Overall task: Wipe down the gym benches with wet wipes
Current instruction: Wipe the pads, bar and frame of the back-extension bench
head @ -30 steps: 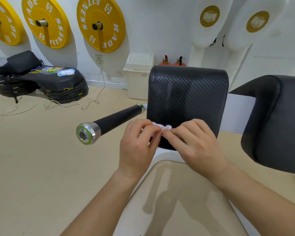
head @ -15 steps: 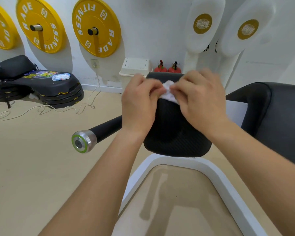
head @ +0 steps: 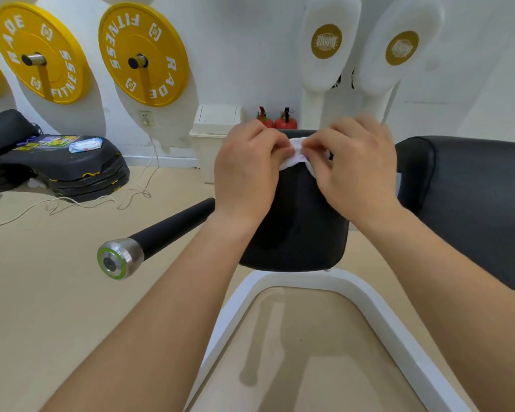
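Wipe (head: pixel 296 156), white and bunched, sits at the top edge of the pad (head: pixel 298 233), pinched by curled fingers of the left hand (head: pixel 247 171) and right hand (head: pixel 354 171), while a bar (head: pixel 167 230) juts left over open floor (head: pixel 57 292), a second pad (head: pixel 473 197) crowds the right, and a shut bin (head: pixel 214 135) by the wall (head: pixel 244 55) hides its contents.

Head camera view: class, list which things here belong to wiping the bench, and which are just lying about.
In use: wet wipe, pinched by the left hand and right hand; black pad beneath it.
Lying about: yellow weight plates, white bin, fire extinguishers, stacked mats.
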A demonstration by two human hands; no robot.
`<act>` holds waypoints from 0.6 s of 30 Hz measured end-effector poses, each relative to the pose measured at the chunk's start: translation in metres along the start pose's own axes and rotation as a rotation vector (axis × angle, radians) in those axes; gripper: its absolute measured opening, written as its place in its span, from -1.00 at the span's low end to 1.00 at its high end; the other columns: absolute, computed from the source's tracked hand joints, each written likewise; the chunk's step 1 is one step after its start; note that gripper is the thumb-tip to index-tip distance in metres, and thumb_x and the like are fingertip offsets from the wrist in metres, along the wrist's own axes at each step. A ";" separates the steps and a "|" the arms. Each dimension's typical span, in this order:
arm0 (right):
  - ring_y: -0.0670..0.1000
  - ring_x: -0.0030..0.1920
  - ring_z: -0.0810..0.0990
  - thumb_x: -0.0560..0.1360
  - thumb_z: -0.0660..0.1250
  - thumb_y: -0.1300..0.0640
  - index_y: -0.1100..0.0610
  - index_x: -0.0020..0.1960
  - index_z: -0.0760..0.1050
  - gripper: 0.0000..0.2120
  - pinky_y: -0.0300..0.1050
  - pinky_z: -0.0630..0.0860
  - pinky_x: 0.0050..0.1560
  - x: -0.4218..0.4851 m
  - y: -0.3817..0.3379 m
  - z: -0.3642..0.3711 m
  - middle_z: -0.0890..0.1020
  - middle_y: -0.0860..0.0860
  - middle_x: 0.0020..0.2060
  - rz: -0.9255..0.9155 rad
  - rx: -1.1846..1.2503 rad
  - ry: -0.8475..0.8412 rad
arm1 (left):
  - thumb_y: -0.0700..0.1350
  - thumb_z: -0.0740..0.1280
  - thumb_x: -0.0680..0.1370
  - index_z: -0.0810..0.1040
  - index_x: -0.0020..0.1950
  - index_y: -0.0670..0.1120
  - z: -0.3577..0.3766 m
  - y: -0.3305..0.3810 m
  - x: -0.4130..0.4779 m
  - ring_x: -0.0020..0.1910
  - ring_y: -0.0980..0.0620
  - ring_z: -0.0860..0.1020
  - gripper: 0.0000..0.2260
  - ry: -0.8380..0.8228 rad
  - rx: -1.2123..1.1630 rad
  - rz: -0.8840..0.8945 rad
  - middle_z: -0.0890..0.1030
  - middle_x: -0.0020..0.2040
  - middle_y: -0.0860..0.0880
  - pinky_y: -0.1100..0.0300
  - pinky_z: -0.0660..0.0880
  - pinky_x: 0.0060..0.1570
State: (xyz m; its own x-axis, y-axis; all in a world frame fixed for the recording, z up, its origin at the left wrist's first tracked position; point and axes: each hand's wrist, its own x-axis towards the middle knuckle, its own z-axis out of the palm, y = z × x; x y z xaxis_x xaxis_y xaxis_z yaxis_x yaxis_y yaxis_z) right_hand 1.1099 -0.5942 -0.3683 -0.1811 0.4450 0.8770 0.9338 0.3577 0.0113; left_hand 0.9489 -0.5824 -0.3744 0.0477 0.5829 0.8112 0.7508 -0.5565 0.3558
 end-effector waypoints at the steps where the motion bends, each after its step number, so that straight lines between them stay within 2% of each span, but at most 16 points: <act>1: 0.10 -0.15 0.48 0.57 0.38 0.08 0.09 -0.08 0.67 -0.87 0.00 0.34 -0.16 -0.007 0.006 -0.003 0.63 0.00 -0.19 0.021 0.032 -0.006 | -0.07 0.43 0.54 0.70 -0.08 -0.07 0.003 0.005 -0.001 -0.08 0.04 0.52 -0.91 -0.013 -0.008 0.020 0.62 -0.12 -0.01 0.21 0.42 -0.08; 4: 0.07 -0.17 0.48 0.57 0.40 0.12 0.09 -0.07 0.67 -0.91 0.04 0.38 -0.17 -0.047 0.014 -0.013 0.63 -0.01 -0.18 0.016 0.107 -0.041 | -0.04 0.38 0.56 0.69 -0.11 -0.08 0.007 0.009 -0.032 -0.12 0.01 0.50 -0.84 -0.051 -0.028 0.100 0.62 -0.16 -0.01 0.13 0.43 -0.08; 7: 0.10 -0.24 0.48 0.55 0.43 0.17 0.12 -0.10 0.68 -0.92 0.07 0.37 -0.24 -0.093 0.010 -0.014 0.63 0.00 -0.21 -0.019 0.125 -0.053 | -0.06 0.38 0.58 0.68 -0.16 -0.10 0.007 0.007 -0.075 -0.21 -0.02 0.46 -0.82 -0.041 -0.030 0.159 0.60 -0.22 -0.01 0.05 0.43 -0.21; 11: 0.11 -0.26 0.50 0.53 0.44 0.18 0.13 -0.12 0.69 -0.92 0.08 0.40 -0.28 -0.124 -0.004 -0.013 0.63 0.01 -0.21 0.000 0.142 -0.012 | -0.15 0.38 0.62 0.70 -0.12 -0.13 0.008 0.008 -0.101 -0.19 -0.01 0.48 -0.84 -0.013 -0.010 0.206 0.63 -0.16 -0.02 0.10 0.45 -0.22; 15: 0.10 -0.21 0.57 0.55 0.44 0.09 0.11 0.04 0.71 -0.86 0.02 0.43 -0.21 -0.140 -0.008 -0.015 0.66 0.03 -0.13 -0.016 0.086 0.000 | -0.09 0.42 0.61 0.73 0.01 -0.16 0.008 0.002 -0.118 -0.07 -0.04 0.59 -0.85 -0.016 0.037 0.266 0.68 -0.03 -0.07 0.14 0.53 -0.09; 18: 0.12 -0.27 0.53 0.56 0.44 0.17 0.14 -0.03 0.71 -0.92 0.04 0.42 -0.28 -0.131 -0.001 -0.010 0.63 0.03 -0.21 -0.043 0.091 0.031 | -0.19 0.46 0.57 0.73 -0.07 -0.17 0.012 0.003 -0.103 -0.16 -0.07 0.57 -0.93 0.024 0.012 0.268 0.66 -0.13 -0.08 0.08 0.50 -0.18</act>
State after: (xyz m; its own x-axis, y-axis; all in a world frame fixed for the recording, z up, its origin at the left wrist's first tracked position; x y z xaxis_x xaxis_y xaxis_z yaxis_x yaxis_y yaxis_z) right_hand 1.1359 -0.6609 -0.4780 -0.2097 0.4026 0.8910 0.8930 0.4499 0.0069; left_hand 0.9545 -0.6371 -0.4622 0.2303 0.4009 0.8867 0.7212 -0.6821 0.1210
